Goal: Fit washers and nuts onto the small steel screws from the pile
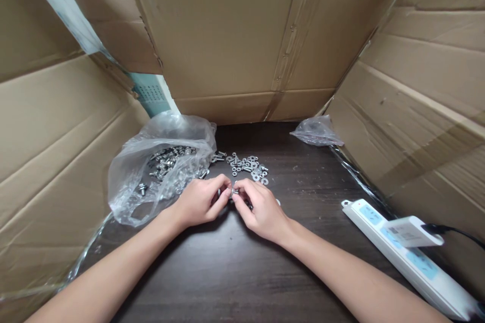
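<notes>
My left hand (200, 201) and my right hand (261, 209) meet at the middle of a dark wooden table (235, 272). Both pinch one small metal bolt (234, 192) between their fingertips; whether a nut or washer sits on it is too small to tell. Just behind my fingers lies a loose pile of nuts and washers (250, 167). To the left, a clear plastic bag (159, 171) lies open with several bolts inside it.
Cardboard walls (235, 35) close in the table at the back, left and right. A small crumpled plastic bag (316, 132) lies at the back right. A white power strip (409, 252) with a plugged-in adapter runs along the right edge.
</notes>
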A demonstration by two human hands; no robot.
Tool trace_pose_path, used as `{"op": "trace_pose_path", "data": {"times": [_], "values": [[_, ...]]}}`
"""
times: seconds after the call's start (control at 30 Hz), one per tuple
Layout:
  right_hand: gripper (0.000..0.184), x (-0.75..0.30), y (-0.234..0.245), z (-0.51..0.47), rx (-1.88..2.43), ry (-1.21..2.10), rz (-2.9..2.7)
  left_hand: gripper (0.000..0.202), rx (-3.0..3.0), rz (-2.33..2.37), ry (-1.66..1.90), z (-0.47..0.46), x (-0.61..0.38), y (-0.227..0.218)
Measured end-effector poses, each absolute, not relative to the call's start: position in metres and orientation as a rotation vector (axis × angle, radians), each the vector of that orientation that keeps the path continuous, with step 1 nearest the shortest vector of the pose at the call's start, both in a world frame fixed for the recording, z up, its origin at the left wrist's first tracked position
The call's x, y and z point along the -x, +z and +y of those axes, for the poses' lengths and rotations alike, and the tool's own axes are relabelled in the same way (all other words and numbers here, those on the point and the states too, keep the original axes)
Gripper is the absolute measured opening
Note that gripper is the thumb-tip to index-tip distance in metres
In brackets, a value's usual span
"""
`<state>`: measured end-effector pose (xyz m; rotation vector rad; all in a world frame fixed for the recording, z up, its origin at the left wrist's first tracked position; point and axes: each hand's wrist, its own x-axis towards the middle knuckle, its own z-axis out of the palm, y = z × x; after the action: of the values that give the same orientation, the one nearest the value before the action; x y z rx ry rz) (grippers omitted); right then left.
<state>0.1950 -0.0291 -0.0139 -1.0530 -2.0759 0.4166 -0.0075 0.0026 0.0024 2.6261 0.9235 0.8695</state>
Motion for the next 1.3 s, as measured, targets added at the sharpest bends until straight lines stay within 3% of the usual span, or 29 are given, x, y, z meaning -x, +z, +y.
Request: {"op": "trace_pose_path", "data": {"times": [0.27, 0.57, 1.03, 1.3], "values": [[0.003, -0.1933, -0.0119, -0.0325, 1.077, 0.374, -2.042, 0.013, -2.664, 0.937, 0.857, 0.0023, 0.007, 0.0004], [0.024, -0.1954, -0.0113, -0.029, 1.056, 0.394, -2.129, 0.012, -2.699, 0.924, 0.88, 0.0011, 0.0046, -0.001], [0.003, -0.1944, -0.015, -0.0297, 1.099, 0.36, -2.046, 0.012, -2.589, 0.959, 0.925, -0.0004, 0.0042, 0.0004], [0.016, -0.1949, -0.0081, -0.0305, 1.08, 0.455, -2.086, 0.01, -2.592, 0.92, 0.964, -0.0002, 0.0041, -0.0028]]}}
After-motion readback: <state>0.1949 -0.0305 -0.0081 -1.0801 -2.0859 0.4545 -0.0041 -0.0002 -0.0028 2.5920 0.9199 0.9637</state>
